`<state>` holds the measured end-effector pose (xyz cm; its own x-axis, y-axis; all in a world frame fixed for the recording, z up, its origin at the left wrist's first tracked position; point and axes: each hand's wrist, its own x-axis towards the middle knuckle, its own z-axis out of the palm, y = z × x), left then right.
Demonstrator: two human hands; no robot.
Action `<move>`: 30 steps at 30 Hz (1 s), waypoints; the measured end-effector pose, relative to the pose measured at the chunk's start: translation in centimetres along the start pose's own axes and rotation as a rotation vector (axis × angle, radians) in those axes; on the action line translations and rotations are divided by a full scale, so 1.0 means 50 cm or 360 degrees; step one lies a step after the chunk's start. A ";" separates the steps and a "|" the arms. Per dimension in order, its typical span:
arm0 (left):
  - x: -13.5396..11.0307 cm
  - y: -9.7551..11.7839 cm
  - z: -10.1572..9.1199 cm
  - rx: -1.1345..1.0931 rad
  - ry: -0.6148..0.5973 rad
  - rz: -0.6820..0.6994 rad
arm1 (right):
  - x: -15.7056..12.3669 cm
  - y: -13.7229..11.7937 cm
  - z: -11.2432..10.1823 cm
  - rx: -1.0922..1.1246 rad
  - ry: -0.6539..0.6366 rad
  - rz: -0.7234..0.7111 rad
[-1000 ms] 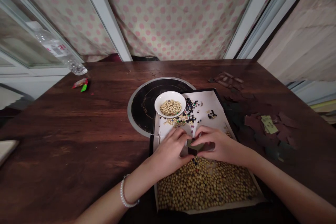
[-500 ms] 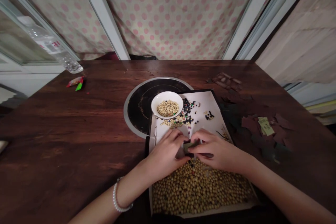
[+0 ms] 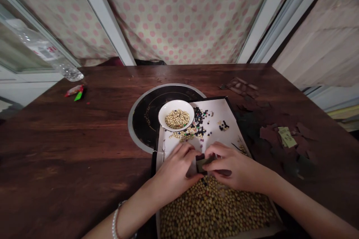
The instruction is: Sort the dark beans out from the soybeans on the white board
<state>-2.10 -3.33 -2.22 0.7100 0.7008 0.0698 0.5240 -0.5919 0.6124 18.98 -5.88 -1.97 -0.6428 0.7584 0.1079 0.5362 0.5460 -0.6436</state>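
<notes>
My left hand (image 3: 175, 171) and my right hand (image 3: 232, 166) meet over a paper-lined tray (image 3: 224, 109), fingers curled. Both pinch a small dark folded card (image 3: 204, 162) at the far edge of a big heap of yellow beans (image 3: 215, 209). Beyond the hands, loose black and yellow beans (image 3: 198, 127) lie scattered on the white paper. A small white bowl (image 3: 176, 115) with yellow beans in it sits at the tray's far left corner. A pearl bracelet (image 3: 114, 224) circles my left wrist.
A round black inset plate with a metal rim (image 3: 146, 114) lies in the dark wooden table (image 3: 70, 145) under the bowl. Torn brown and green paper scraps (image 3: 283, 138) litter the right side. A plastic bottle (image 3: 42, 50) and a small red-green wrapper (image 3: 75, 91) are at the far left.
The view has drifted, so everything sits slightly lower and further left. My hands keep pinching the dark card at the edge of the bean heap, with little movement.
</notes>
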 end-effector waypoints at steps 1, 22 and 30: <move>0.000 0.000 0.000 -0.0003 -0.0005 -0.0002 | 0.001 0.000 0.000 0.0007 -0.0010 -0.0004; -0.002 -0.004 0.003 -0.0020 0.0005 0.0000 | -0.005 0.004 0.000 -0.0083 0.0001 -0.0022; 0.001 -0.006 0.006 -0.0012 -0.0008 -0.0009 | -0.006 0.005 -0.002 -0.0161 0.0012 -0.0031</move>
<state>-2.08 -3.24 -2.66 0.7096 0.7019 0.0624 0.5244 -0.5851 0.6186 19.38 -5.93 -2.08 -0.6493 0.7500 0.1256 0.5765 0.5933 -0.5618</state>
